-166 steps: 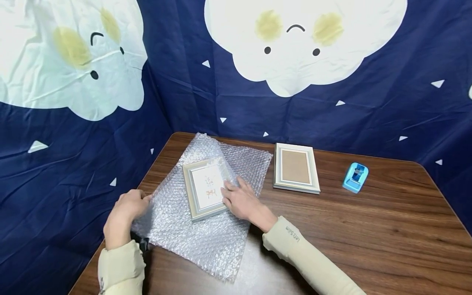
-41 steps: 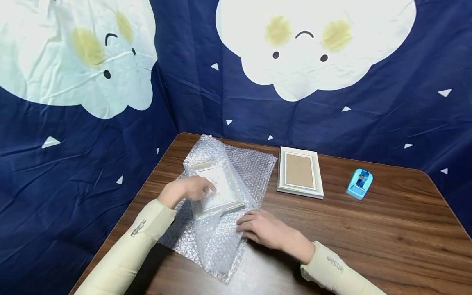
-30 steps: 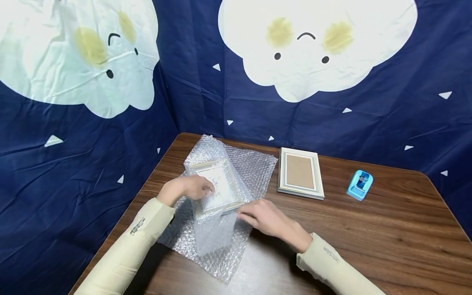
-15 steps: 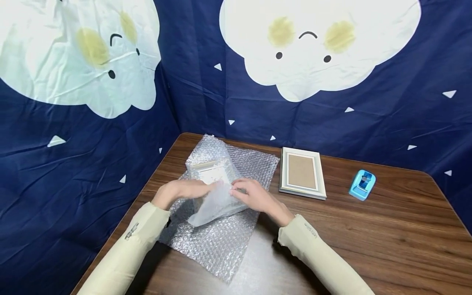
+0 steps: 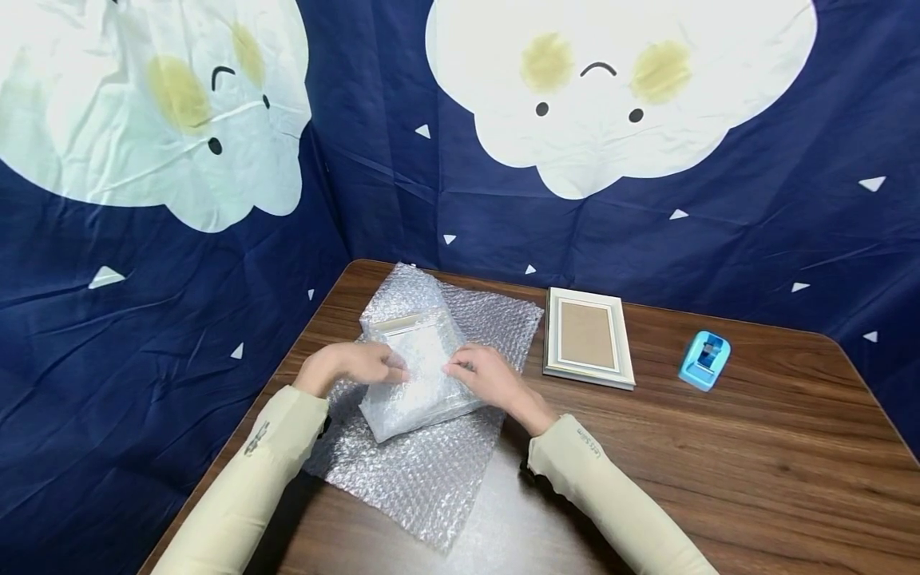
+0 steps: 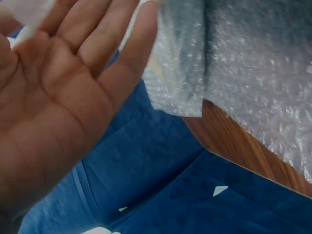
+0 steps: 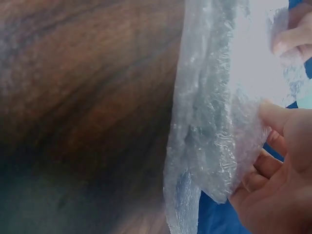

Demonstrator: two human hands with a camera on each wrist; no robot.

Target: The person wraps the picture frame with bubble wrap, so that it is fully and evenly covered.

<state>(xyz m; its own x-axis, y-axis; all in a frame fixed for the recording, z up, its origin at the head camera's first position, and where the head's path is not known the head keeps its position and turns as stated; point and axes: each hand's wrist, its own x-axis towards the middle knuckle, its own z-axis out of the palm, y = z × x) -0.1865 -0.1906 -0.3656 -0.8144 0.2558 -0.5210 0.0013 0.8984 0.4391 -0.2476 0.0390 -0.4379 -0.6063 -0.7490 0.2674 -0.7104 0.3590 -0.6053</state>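
"Just below and left of centre, a pale-rimmed picture frame [image 5: 402, 323] lies hazed beneath clear, glinting bubble wrap [image 5: 417, 463]. How would it handle?"

"Stiff, probably light, perhaps fragile-faced; the bubble wrap soft and slippery. Best held by opposite edges."

"And the fingers?"

"Left hand [image 5: 365, 363] and right hand [image 5: 492, 377] each pinch the folded-over bubble wrap."

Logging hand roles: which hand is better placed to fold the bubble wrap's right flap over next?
Probably the right hand: it is nearer that flap, while the left hand is at the left side of the picture frame.
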